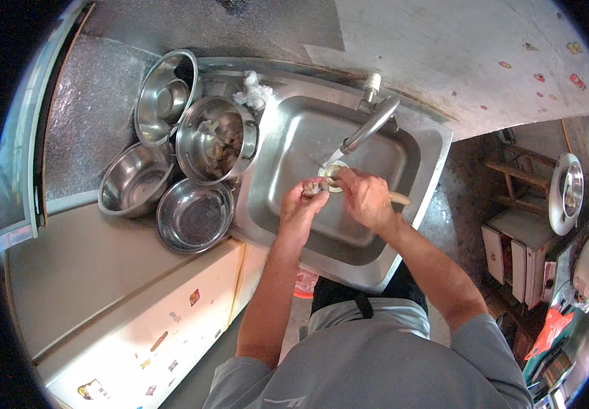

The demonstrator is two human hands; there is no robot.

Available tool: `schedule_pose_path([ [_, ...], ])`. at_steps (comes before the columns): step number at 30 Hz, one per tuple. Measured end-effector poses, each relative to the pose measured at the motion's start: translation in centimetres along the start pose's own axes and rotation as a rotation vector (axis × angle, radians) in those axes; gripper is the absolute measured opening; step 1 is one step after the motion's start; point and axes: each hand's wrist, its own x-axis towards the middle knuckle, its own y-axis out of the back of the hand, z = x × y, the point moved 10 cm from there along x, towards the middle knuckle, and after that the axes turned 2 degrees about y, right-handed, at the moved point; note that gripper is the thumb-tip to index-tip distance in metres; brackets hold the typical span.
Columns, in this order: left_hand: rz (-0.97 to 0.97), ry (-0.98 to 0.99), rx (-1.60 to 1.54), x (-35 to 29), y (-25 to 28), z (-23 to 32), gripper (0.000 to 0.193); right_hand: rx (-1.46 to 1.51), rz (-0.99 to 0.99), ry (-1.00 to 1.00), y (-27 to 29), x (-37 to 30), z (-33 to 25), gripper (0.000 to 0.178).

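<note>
Small greyish piece (313,187) is sitting over the sink (287,146), in the head view, pinched between the thumb and bent fingers of the left hand (298,206). The right hand (368,196) is curling its fingers just beside it, over a small pale bowl (335,168) under the running tap (374,125); what they are grasping cannot be told. A light-brown handle (399,198) is jutting out beyond that hand. Coloured stickers (194,297) are dotting the white cabinet (127,347), and a pale mark (285,402) is showing on the grey shirt (383,361), too small for reading.
</note>
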Motion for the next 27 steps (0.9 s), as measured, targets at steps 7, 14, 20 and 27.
schedule_pose_path([
  [7, 0.037, -0.043, 0.076, -0.1, -0.2, 0.8, 0.028, 0.017, 0.036, 0.044, 0.3, 0.0, -0.3, 0.017],
  [14, 0.073, -0.11, 0.215, 0.8, -0.2, 1.3, 0.031, 0.027, 0.023, 0.069, 0.7, 0.5, -0.6, 0.009],
  [20, 0.096, -0.138, 0.281, 1.7, -0.7, 2.1, 0.031, 0.047, 0.018, 0.01, 1.0, 1.0, 0.6, 0.015],
  [27, 0.081, -0.103, 0.248, 4.2, -2.0, 3.1, 0.029, 0.062, 0.134, -0.139, 2.4, 2.5, 2.6, 0.016],
])
